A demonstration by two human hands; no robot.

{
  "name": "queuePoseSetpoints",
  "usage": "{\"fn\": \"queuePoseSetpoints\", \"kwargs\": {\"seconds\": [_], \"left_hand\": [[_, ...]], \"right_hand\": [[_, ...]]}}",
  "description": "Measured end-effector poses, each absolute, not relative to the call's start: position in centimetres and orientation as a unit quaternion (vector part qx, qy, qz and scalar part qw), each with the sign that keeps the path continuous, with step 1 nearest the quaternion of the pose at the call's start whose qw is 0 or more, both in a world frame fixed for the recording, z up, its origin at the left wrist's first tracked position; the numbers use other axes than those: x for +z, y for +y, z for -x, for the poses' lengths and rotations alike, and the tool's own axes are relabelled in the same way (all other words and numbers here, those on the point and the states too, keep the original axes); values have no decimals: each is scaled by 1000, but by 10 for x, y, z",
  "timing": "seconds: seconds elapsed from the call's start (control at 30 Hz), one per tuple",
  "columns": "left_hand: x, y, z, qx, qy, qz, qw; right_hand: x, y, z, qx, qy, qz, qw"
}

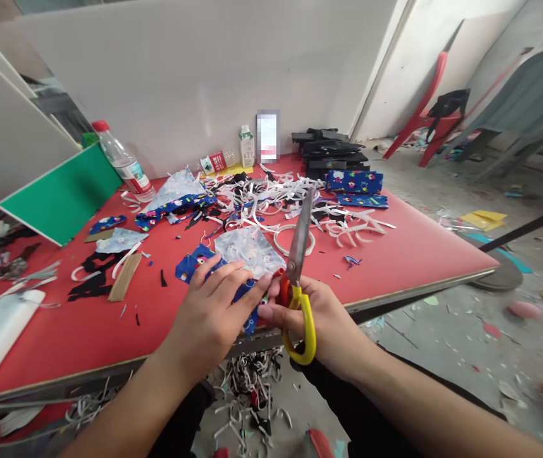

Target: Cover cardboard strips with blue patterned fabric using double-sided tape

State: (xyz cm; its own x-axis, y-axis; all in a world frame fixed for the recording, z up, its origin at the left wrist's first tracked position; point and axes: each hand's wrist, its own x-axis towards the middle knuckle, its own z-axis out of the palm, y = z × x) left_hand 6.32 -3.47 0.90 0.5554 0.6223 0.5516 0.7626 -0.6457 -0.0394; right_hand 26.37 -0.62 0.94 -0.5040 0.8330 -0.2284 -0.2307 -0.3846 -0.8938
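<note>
A blue cartoon-print piece of fabric (248, 313) lies at the table's front edge, its pale underside (247, 247) folded into view. My left hand (217, 304) rests on it with the fingers stretched out and spread. Scissors (300, 254) with one yellow and one red handle are in my right hand (316, 312). Their blades are together and point up and away from me. The thumb and fingertips of that hand also meet the fabric's right edge, near my left fingertips. Whether they pinch it is hard to see.
White and black strip scraps (271, 197) heap behind the fabric, beside a roll of white tape (294, 240). Folded printed pieces (355, 182) and a black stack (331, 151) stand back right. A bottle (126, 162) and green board (66, 194) are left; a phone (268, 137) leans behind.
</note>
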Motion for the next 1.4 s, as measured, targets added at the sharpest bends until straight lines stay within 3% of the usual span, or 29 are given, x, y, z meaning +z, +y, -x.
{"fn": "queuePoseSetpoints", "kwargs": {"seconds": [0.13,0.33,0.43,0.53,0.6,0.7,0.83,1.0,1.2,1.4], "left_hand": [[7,-34,-72,-231,-409,865,176],[10,-34,-75,-248,-428,862,115],[20,-39,-72,-259,-503,824,-23],[32,-42,-71,-252,-609,709,-251],[34,-41,-73,-326,-624,592,-393],[30,-35,-78,-537,-565,393,-487],[26,-27,-82,-695,-487,236,-474],[35,-28,-78,-679,-443,210,-546],[31,-26,-74,-726,-404,218,-511],[27,-27,-75,-724,-414,243,-495]], "right_hand": [[7,-3,-260,734,-420,359,396],[2,8,-262,691,-414,387,449],[2,12,-264,667,-440,370,474],[7,15,-268,614,-499,353,499],[12,17,-274,579,-525,366,505],[14,17,-282,596,-539,403,439],[12,9,-284,639,-591,415,263],[14,0,-284,597,-645,438,187],[19,-4,-289,513,-708,474,106],[22,-7,-282,418,-748,510,77]]}}
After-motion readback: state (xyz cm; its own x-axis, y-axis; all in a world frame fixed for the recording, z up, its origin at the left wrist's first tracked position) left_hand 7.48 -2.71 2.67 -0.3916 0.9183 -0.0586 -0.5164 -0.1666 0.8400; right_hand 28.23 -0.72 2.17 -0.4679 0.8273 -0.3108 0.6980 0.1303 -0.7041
